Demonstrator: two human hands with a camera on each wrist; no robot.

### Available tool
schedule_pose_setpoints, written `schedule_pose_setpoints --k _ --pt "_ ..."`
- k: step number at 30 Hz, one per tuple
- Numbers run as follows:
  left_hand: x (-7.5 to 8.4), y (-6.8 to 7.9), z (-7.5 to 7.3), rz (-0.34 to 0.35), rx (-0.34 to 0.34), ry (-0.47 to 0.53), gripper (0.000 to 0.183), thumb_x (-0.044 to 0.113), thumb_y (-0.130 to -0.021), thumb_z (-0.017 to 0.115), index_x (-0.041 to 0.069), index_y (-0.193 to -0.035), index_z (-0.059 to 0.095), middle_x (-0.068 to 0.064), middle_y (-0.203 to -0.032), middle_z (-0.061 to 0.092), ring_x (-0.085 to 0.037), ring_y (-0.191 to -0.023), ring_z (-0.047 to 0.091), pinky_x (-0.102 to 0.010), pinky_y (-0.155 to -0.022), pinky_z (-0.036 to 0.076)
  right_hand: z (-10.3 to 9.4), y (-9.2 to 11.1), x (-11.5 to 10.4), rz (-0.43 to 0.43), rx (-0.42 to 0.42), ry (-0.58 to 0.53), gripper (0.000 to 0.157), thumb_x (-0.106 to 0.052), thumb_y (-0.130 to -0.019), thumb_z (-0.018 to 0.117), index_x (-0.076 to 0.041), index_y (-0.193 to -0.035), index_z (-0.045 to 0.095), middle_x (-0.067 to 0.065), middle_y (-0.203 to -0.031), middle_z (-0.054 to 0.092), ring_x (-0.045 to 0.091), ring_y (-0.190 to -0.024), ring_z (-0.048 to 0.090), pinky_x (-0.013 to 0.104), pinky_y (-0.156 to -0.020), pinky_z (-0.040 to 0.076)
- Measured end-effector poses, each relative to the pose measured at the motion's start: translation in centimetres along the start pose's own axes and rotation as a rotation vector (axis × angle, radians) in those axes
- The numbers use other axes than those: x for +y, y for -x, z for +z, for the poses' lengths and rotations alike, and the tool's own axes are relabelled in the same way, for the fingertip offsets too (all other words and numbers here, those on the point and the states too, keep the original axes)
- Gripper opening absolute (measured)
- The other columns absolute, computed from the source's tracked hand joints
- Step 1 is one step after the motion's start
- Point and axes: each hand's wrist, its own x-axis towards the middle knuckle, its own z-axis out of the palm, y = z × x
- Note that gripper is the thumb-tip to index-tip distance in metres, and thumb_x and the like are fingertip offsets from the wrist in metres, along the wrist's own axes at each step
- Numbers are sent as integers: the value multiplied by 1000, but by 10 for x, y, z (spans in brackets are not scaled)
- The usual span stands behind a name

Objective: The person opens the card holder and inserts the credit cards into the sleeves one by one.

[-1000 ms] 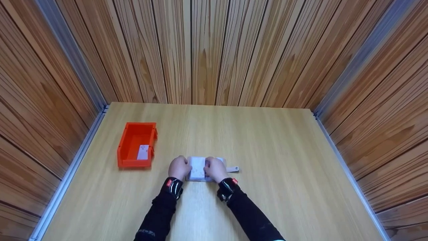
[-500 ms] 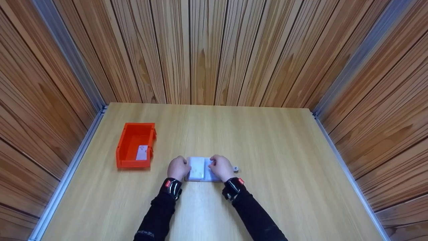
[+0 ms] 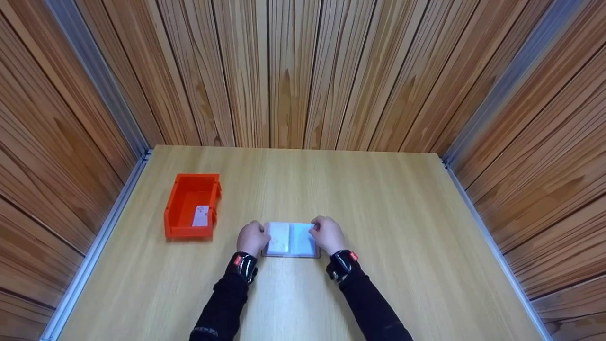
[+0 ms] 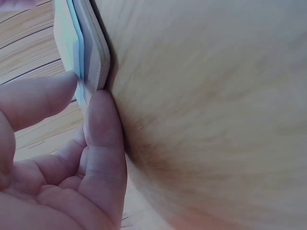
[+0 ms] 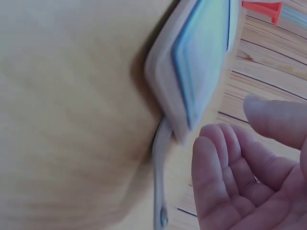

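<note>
A small card holder [image 3: 302,240] lies spread open on the table, with clear sleeves on both sides. My left hand [image 3: 252,238] pinches its left edge; in the left wrist view the thumb is on the sleeves and the index finger [image 4: 104,120] is at the cover's edge. My right hand [image 3: 329,235] is by the holder's upper right corner. In the right wrist view its loosely bent fingers [image 5: 208,167] and thumb stand apart with nothing between them. A strap with a metal snap [image 5: 160,177] sticks out from the cover there; the hand hides it in the head view.
An orange-red open-front bin [image 3: 171,208] stands on the left of the table, with a white card [image 3: 200,216] inside near its front. Wood-plank walls [image 3: 289,76] with metal corner posts enclose the table's back and sides.
My right hand has moved right, from the middle of the card holder to its right edge, uncovering the right-hand sleeves. The strap has gone behind that hand. My left hand has barely moved.
</note>
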Motion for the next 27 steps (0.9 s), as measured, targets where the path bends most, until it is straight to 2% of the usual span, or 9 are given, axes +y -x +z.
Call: schedule_pose_setpoints --k 11,21,27 --pt "1 0 0 -11 4 7 7 5 -80 69 2 -82 63 -8 -80 63 -25 -76 58 -41 -71 48 -6 1 11 10 57 51 19 -10 -85 73 1 -100 70 6 -86 61 23 -81 60 38 -73 50" --pt "0 0 0 34 32 -20 11 6 -78 71 0 -83 64 -11 -82 66 -29 -79 62 -43 -74 49 -7 0 16 72 32 56 20 -11 -87 73 -1 -103 70 5 -87 58 23 -82 57 38 -74 48" --pt "-1 1 1 26 30 -11 9 6 -78 70 2 -81 62 -8 -78 63 -27 -76 59 -42 -71 48 -7 2 22 43 48 107 18 -8 -83 74 0 -100 70 5 -84 58 23 -80 57 39 -73 48"
